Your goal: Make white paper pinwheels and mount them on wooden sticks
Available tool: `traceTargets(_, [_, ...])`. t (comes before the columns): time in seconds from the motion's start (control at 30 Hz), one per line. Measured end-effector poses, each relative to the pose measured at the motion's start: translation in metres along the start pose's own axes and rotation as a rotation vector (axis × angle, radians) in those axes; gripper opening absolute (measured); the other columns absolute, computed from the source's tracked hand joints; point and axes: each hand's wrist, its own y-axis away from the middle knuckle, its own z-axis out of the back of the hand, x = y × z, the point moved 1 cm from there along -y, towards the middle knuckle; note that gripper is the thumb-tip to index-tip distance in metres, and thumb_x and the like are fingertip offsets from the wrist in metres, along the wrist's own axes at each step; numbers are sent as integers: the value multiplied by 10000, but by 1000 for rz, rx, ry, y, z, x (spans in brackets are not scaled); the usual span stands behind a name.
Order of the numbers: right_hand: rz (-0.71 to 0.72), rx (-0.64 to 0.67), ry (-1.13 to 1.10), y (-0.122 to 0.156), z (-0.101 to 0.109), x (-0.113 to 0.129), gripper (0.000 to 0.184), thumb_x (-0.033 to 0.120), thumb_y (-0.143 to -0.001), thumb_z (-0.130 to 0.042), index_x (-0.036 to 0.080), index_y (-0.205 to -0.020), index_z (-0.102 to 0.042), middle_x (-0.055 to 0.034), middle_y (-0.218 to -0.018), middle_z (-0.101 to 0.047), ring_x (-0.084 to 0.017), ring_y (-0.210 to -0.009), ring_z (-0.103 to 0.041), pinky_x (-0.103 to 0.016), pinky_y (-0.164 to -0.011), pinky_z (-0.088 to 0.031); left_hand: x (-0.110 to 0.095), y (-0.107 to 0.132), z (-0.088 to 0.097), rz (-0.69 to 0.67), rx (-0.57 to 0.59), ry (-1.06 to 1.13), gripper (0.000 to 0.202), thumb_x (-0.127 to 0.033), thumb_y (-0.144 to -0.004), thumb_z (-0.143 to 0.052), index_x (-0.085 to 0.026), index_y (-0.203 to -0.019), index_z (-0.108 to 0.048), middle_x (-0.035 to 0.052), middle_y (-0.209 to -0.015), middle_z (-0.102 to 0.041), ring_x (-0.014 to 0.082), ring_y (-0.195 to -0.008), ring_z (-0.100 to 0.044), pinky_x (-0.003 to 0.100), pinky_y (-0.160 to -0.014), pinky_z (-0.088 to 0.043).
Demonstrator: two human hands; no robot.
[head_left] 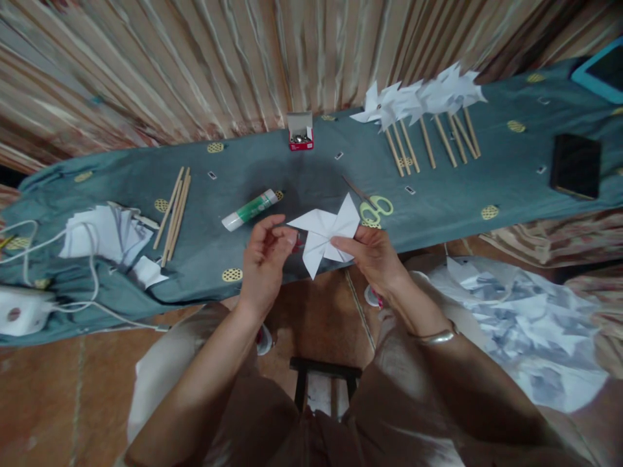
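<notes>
My right hand point(372, 254) pinches a folded white paper pinwheel point(327, 235) between thumb and fingers, over the front edge of the table. Just left of the paper, my left hand point(269, 250) is closed, its thumb against the bent fingers; whatever may be in that pinch is too small to make out. A speck of red shows by its fingertips. Behind the left hand lies a green and white glue stick point(250, 209). Scissors with yellow-green handles point(376, 209) rest behind the pinwheel.
Paper pinwheels on sticks point(423, 100) lie at the back right. A red box of metal pins point(300, 133) stands at the back. Leftward are wooden sticks point(176, 214), paper sheets point(104, 233) and a white power strip point(24, 311). A bag of folded paper point(530, 318) sits at lower right.
</notes>
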Motion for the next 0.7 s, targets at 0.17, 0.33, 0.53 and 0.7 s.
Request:
traceTargets(0.17, [-4, 39, 90, 0, 3, 0, 250, 349, -622, -838, 200, -811, -769, -35, -824, -791, -228, -798, -729, -387, -797, -580, -12, 3, 7, -416, 130, -583, 145, -222, -872, -679, -227, -1009, -726, -6, -783, -636, 122, -687, -573, 256, -673, -484])
traceTargets(0.33, [-9, 90, 110, 2, 0, -1, 275, 361, -620, -830, 193, -831, -773, -27, -815, -789, -210, -801, -721, -368, -799, -574, -11, 5, 7, -435, 272, -702, 166, -219, -914, -631, -199, -1041, -736, 29, -836, -684, 140, -736, -614, 258, -673, -485])
traceTargets(0.53, [-26, 98, 136, 2, -1, -1, 292, 369, -584, -858, 192, -800, -772, -19, -784, -785, -189, -750, -703, -346, -760, -567, -11, 2, 9, -331, 317, -647, 154, -192, -887, -629, -200, -1000, -732, 9, -777, -627, 131, -688, -572, 251, -662, -458])
traceTargets(0.7, [-20, 111, 171, 3, 0, -1, 296, 391, -600, -848, 189, -797, -760, -12, -763, -778, -171, -712, -691, -328, -722, -560, -12, 3, 9, -325, 378, -646, 224, -142, -872, -594, -217, -1040, -721, 12, -833, -623, 127, -721, -579, 247, -670, -458])
